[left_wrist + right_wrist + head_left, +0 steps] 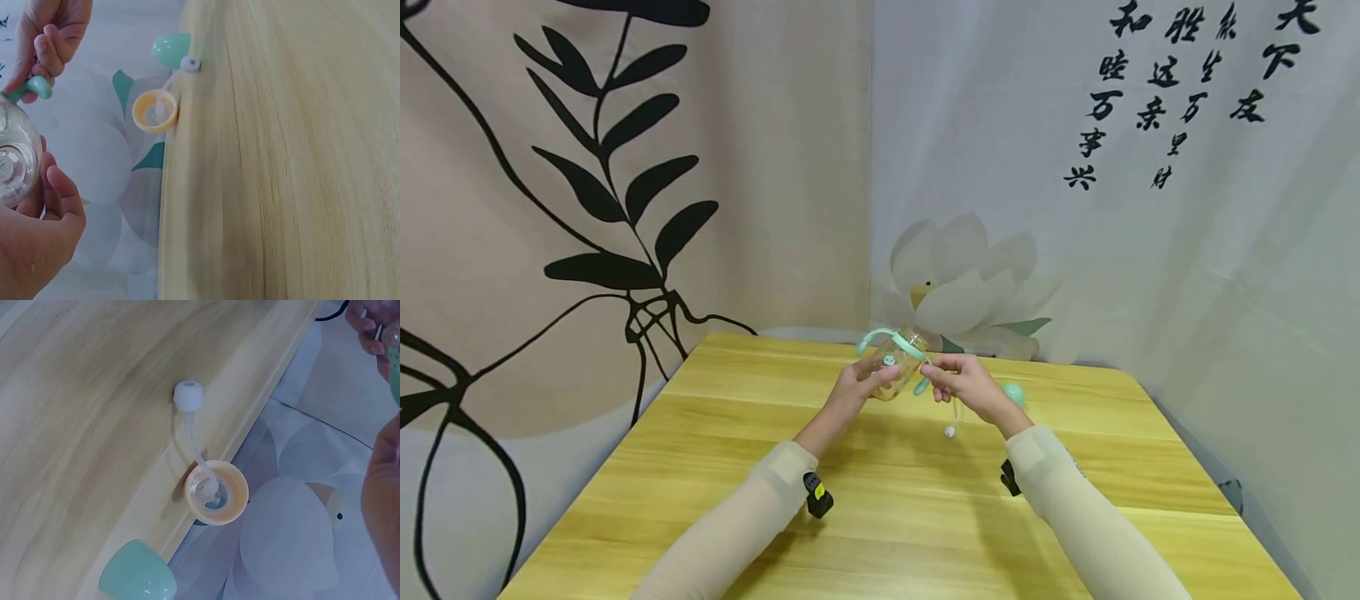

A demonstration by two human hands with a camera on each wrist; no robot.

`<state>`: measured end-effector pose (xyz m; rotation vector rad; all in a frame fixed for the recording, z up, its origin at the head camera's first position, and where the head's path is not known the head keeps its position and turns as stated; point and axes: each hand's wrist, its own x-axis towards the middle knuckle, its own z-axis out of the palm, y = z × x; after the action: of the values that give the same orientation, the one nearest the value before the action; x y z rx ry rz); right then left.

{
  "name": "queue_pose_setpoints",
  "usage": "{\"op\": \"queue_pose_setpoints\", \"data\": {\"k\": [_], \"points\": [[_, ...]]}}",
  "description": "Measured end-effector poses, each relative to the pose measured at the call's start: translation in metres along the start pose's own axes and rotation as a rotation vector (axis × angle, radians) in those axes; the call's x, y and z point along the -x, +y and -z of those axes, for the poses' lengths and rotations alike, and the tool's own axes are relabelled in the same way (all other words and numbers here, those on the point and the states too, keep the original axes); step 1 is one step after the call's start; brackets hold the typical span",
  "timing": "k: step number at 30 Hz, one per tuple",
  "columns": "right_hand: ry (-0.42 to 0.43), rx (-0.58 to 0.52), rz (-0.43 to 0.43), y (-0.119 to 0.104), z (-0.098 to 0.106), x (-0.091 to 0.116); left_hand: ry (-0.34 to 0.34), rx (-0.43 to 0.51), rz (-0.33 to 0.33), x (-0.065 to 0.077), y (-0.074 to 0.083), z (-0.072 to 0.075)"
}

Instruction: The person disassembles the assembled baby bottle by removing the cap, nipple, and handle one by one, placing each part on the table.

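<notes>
My left hand [856,388] grips a clear baby bottle [901,382], tilted with its bare threaded neck up and to the right. Around the neck sits a mint-green handle ring [909,345] with two curved handles. At the right-hand handle [41,87], my right hand [964,383] pinches with thumb and forefinger, its other fingers curled. Most of the bottle is cut off in the left wrist view. Below the right hand, a straw's white weighted end [950,432] lies on the table.
Near the far edge of the wooden table [880,517] lie a peach collar [239,494] with the straw attached and a green domed cap [139,572]. A printed curtain [790,167] hangs behind the table.
</notes>
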<state>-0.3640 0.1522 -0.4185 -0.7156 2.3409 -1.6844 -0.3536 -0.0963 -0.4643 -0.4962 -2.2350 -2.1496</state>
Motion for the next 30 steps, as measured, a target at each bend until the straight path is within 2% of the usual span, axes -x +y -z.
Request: {"op": "queue_pose_setpoints", "data": {"k": [8, 19, 25, 30], "points": [[0.061, -0.011, 0.031, -0.003, 0.000, 0.001, 0.008, -0.050, -0.032, 0.002, 0.001, 0.003], [0.093, -0.061, 0.032, -0.002, -0.005, 0.004, -0.015, -0.031, 0.008, 0.002, 0.000, 0.005], [0.137, -0.097, 0.036, -0.002, -0.008, 0.002, -0.024, -0.043, -0.013, 0.003, 0.003, 0.008], [0.165, -0.178, 0.047, -0.004, -0.006, -0.004, 0.025, -0.047, -0.002, 0.008, 0.001, 0.019]]}}
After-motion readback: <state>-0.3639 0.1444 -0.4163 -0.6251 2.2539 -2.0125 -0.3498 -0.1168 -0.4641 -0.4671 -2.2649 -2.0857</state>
